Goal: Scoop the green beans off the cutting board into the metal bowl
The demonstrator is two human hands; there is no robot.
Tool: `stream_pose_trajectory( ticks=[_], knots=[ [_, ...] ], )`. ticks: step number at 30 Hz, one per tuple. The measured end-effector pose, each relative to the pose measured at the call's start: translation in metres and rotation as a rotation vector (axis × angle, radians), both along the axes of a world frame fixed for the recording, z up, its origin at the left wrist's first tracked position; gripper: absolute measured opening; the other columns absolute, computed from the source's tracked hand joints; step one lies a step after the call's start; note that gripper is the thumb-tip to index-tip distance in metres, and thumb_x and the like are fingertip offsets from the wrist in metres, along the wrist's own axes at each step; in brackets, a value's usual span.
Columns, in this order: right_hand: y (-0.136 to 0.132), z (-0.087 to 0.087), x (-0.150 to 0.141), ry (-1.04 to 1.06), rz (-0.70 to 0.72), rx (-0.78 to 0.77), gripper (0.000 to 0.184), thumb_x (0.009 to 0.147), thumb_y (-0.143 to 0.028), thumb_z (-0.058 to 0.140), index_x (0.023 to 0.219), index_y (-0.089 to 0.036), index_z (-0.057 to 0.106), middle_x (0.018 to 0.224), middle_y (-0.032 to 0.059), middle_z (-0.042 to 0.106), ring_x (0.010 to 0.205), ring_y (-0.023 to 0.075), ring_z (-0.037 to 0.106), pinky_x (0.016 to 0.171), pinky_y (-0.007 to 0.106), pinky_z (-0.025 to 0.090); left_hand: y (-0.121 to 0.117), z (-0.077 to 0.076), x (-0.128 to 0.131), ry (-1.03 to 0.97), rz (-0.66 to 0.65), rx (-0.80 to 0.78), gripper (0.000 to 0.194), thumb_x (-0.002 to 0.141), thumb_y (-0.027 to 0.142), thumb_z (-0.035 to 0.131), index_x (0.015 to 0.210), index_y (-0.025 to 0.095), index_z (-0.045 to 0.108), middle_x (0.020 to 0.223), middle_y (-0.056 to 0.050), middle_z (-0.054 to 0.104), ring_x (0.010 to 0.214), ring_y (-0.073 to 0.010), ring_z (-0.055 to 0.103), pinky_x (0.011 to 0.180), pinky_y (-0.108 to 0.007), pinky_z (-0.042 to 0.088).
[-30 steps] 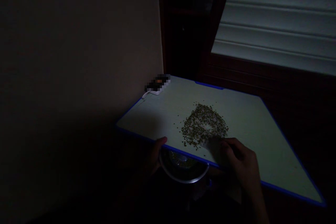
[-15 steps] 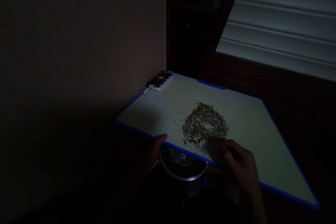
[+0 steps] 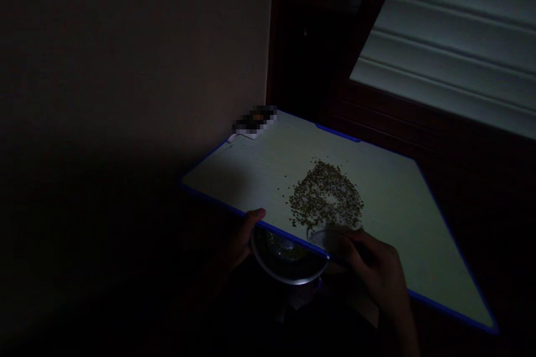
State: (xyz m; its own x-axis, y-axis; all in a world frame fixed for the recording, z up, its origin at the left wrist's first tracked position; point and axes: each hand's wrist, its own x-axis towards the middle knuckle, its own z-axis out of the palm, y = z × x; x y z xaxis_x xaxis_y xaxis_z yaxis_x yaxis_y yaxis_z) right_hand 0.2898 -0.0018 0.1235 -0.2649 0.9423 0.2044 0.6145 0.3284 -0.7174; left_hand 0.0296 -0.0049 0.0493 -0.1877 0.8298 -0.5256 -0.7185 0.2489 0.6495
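A loose heap of small greenish-brown grains or seeds [image 3: 324,192] is spread on a pale blue-edged board [image 3: 389,201]. My right hand [image 3: 374,268] pinches a thin, pale, see-through flat piece [image 3: 324,239] over the near edge of the board, just below the grains. Beneath that edge is a metal-rimmed bowl [image 3: 288,280], with some grains in it and its far part hidden by the board. My left hand [image 3: 245,237] is closed at the bowl's left side, its thumb over the board's edge. Its other fingers are lost in the dark.
At the board's far left corner lies a pixelated device [image 3: 255,121] with a white strap or cord. A plain wall [image 3: 167,56] rises on the left. White slats [image 3: 452,39] in a dark frame stand at the back right. The room is very dim.
My right hand has drawn the flat piece toward the near edge and slightly left, away from the grains. The left hand stays at the bowl. The whole view has shifted a little.
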Motion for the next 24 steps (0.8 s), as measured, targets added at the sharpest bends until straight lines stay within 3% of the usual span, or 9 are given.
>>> stream_pose_trajectory(
  ticks=[7, 13, 18, 24],
  knots=[
    [0.000, -0.003, 0.003, 0.004, -0.102, 0.038, 0.020, 0.087, -0.037, 0.057, 0.083, -0.021, 0.069, 0.075, 0.0007, 0.070, 0.067, 0.0171, 0.065, 0.060, 0.024, 0.048, 0.001, 0.001, 0.000, 0.014, -0.018, 0.046, 0.027, 0.075, 0.026, 0.067, 0.099, 0.013, 0.068, 0.090, -0.008, 0.075, 0.093, -0.0243, 0.069, 0.085, -0.033, 0.053],
    [0.000, -0.006, 0.001, 0.016, -0.085, 0.063, 0.018, 0.087, -0.034, 0.057, 0.083, -0.020, 0.068, 0.076, 0.0004, 0.070, 0.069, 0.0163, 0.065, 0.062, 0.023, 0.047, 0.001, -0.004, -0.002, 0.034, 0.019, 0.005, 0.034, 0.072, 0.025, 0.070, 0.104, 0.014, 0.066, 0.091, -0.007, 0.075, 0.093, -0.0249, 0.069, 0.086, -0.035, 0.053],
    [0.001, -0.007, 0.001, -0.005, -0.200, 0.113, 0.020, 0.087, -0.036, 0.057, 0.086, -0.019, 0.067, 0.078, 0.0012, 0.070, 0.068, 0.0165, 0.065, 0.061, 0.023, 0.047, 0.001, -0.008, -0.001, 0.056, 0.045, 0.037, 0.037, 0.072, 0.024, 0.070, 0.108, 0.015, 0.066, 0.094, -0.008, 0.075, 0.093, -0.0256, 0.069, 0.086, -0.036, 0.053],
    [0.002, -0.006, 0.000, 0.011, -0.126, 0.090, 0.020, 0.087, -0.036, 0.056, 0.088, -0.020, 0.068, 0.083, 0.0016, 0.072, 0.075, 0.0176, 0.067, 0.066, 0.023, 0.049, 0.001, -0.008, -0.001, 0.057, 0.048, 0.045, 0.041, 0.071, 0.024, 0.071, 0.111, 0.016, 0.065, 0.099, -0.007, 0.074, 0.093, -0.0255, 0.069, 0.084, -0.036, 0.054]
  ],
)
